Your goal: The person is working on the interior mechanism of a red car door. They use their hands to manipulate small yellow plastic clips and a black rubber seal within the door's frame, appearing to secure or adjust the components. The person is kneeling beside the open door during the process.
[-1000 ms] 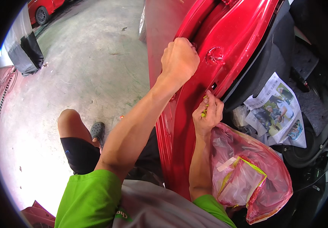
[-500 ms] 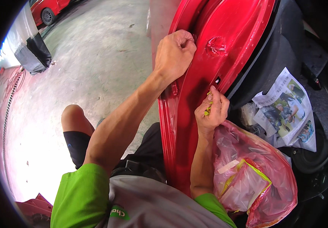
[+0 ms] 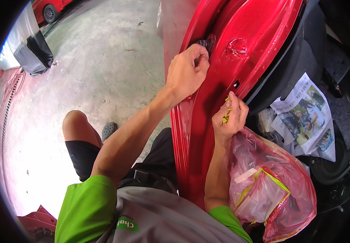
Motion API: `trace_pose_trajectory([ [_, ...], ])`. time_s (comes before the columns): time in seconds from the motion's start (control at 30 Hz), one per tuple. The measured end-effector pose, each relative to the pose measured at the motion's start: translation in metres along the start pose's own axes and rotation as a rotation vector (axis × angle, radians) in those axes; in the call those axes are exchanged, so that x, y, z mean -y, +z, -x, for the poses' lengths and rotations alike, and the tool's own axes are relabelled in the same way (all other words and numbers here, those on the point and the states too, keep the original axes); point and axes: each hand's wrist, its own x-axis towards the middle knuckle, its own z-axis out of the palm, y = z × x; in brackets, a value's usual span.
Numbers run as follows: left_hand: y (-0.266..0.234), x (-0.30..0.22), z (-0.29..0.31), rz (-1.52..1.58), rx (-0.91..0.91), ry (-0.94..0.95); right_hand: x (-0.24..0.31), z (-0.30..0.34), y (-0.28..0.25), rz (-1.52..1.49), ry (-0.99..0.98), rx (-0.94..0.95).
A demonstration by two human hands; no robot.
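My left hand point(image 3: 189, 73) rests against the outer edge of a glossy red car body panel point(image 3: 219, 77), its thumb and fingers curled together. What lies between those fingertips, if anything, is hidden. Just beyond them shows a dark, crinkled patch point(image 3: 204, 43) in the panel's recess. Crumpled yellow-green masking tape point(image 3: 226, 115) is pinched in my right hand point(image 3: 230, 117), which is held over the panel near a small slot point(image 3: 236, 84). Farther up the panel is a round opening with rough, wrinkled covering point(image 3: 237, 48).
Pinkish plastic sheeting point(image 3: 292, 190) edged with yellow-green tape bulges beside my right forearm. Printed newspaper point(image 3: 306, 117) lies in the dark car interior at the right. Concrete floor point(image 3: 114, 52) spreads out on the left, with another red car point(image 3: 47, 10) far off.
My left hand has slid toward me along the panel edge, uncovering the dark patch beyond it. My right hand keeps its pinch on the tape, and the view has shifted slightly.
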Motion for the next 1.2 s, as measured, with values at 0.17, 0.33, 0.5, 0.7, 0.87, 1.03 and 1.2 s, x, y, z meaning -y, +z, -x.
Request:
trace_pose_trajectory([
  [0.17, 0.006, -0.001, 0.01, -0.03, -0.151, 0.049, 0.001, -0.002, 0.0, 0.025, -0.026, 0.005],
  [0.33, 0.007, 0.024, 0.015, -0.156, -0.266, 0.269, 0.003, -0.004, 0.004, 0.019, -0.047, -0.008],
  [0.5, 0.013, 0.023, 0.014, -0.017, -0.234, 0.268, 0.002, 0.0, 0.0, 0.025, 0.008, 0.018],
  [0.7, 0.007, 0.022, 0.013, -0.067, -0.201, 0.268, 0.001, 0.0, 0.0, 0.07, -0.011, 0.034],
  [0.87, 0.001, 0.019, 0.005, -0.264, -0.159, 0.343, 0.003, 0.001, -0.001, 0.077, 0.016, 0.048],
  [1.03, -0.003, 0.018, 0.001, -0.314, -0.108, 0.385, 0.003, 0.001, -0.001, 0.101, -0.002, 0.045],
  [1.2, -0.004, 0.022, -0.003, -0.26, -0.102, 0.389, 0.003, 0.001, 0.0, 0.116, -0.003, 0.045],
])
